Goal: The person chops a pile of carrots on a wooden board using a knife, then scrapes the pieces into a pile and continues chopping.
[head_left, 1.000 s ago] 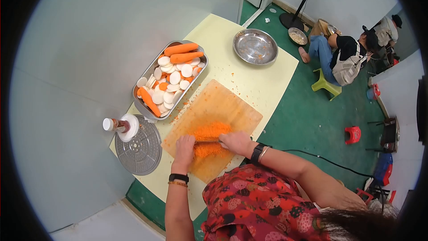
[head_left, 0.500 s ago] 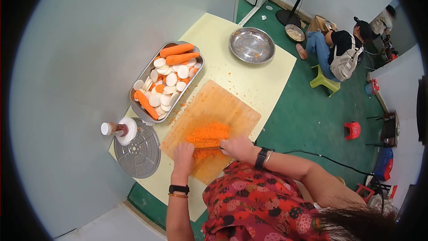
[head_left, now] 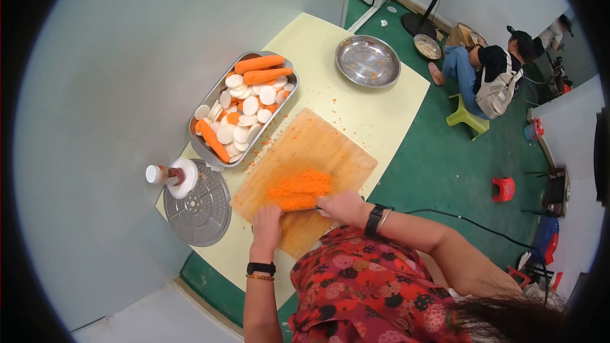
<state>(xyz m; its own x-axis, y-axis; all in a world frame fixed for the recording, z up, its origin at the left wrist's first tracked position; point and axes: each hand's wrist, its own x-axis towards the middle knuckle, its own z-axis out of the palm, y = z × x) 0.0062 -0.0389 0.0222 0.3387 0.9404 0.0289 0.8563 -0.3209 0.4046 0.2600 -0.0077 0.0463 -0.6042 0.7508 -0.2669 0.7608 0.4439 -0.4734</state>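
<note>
The right hand (head_left: pixel 340 206) is closed in a fist-like grip around what seems to be the handle of a knife (head_left: pixel 304 209). The blade shows only as a thin edge-on line, so its shape is hard to make out. It runs leftward from that grip toward the left hand (head_left: pixel 267 221), which sits knuckles-up at the blade's far end. Whether its fingers pinch the spine or only press on it, I cannot tell.

The pile of minced carrot (head_left: pixel 298 189) lies just beyond both grips, on the side away from the body, and touches the line of the blade. Its long axis runs nearly parallel to the blade, from one hand toward the other. The right hand is the nearer one, almost against the pile's right end.

The pile rests on a wooden chopping board (head_left: pixel 324 146) on the yellow bench (head_left: pixel 381 111). Farther out from the left grip stands a metal tray (head_left: pixel 211 100) of white slices (head_left: pixel 248 105) and whole carrots (head_left: pixel 257 63). To its left are a perforated steel plate (head_left: pixel 198 213) and a small bottle (head_left: pixel 162 174). Well beyond the right grip sits a steel bowl (head_left: pixel 381 57).
</note>
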